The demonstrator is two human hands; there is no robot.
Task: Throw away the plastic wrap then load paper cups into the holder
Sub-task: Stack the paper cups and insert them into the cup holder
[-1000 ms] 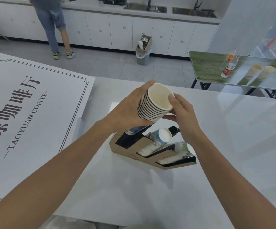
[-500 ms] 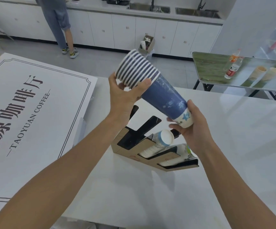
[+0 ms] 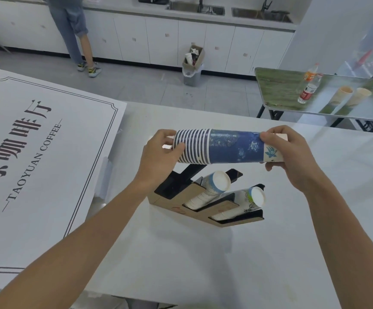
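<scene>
I hold a stack of blue paper cups (image 3: 228, 146) level above the holder, rims to the left and base to the right. My left hand (image 3: 158, 157) grips the rim end and my right hand (image 3: 292, 152) grips the base end. Below them on the white counter stands the slanted cardboard-and-black cup holder (image 3: 181, 205). Its left slot (image 3: 176, 184) is empty. The middle slot holds a cup stack with a blue band (image 3: 212, 186), and the right slot holds a green-printed stack (image 3: 245, 201). No plastic wrap shows on the stack.
A large white signboard with "TAOYUAN COFFEE" (image 3: 36, 152) lies on the left. Across the floor stands a grey bin (image 3: 192, 72) topped by a cardboard box. A green table (image 3: 315, 92) with bottles and cups is at right. A person (image 3: 71, 30) stands at the far counter.
The cup stack has turned from pointing its open rims at me, through a tilt, to lying level with its rims to the left. My hands have spread to its two ends.
</scene>
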